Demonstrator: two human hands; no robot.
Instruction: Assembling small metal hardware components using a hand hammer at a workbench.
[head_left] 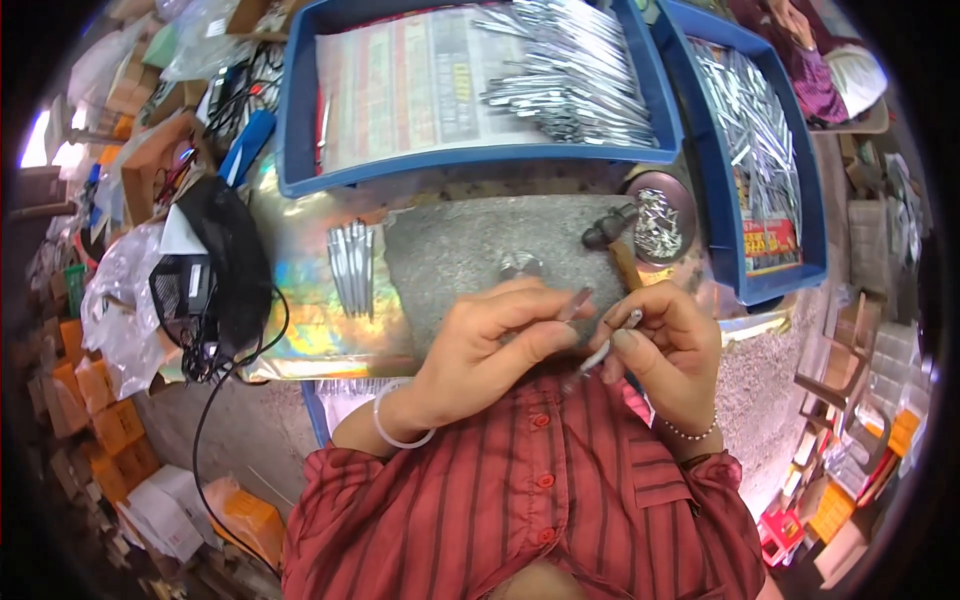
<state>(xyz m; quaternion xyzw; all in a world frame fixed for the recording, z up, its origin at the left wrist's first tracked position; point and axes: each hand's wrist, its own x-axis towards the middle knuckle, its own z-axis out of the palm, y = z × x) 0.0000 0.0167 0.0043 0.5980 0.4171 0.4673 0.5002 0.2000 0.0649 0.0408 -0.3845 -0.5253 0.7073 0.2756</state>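
Note:
Both my hands are raised close together in front of my shirt, over the near edge of a grey stone slab (465, 235). Between its thumb and forefinger my left hand (490, 345) pinches a small, flat, dark metal strip (577, 303). My right hand (665, 345) grips a slim silver metal piece (597, 355), tilted, its lower end blurred. Just beyond my hands lies a hammer (625, 262) with a wooden handle and dark head. A round dish (684, 200) beside it holds small silver parts. Left of the slab, several slim silver metal pieces (350, 268) lie in a row.
A blue tray (480, 160) lined with newspaper holds a heap of slim metal pieces at the back. Another blue tray (722, 215) stands to its right. A black bag with cables (225, 260) sits at the left. Another person's arm (818, 85) shows at far right.

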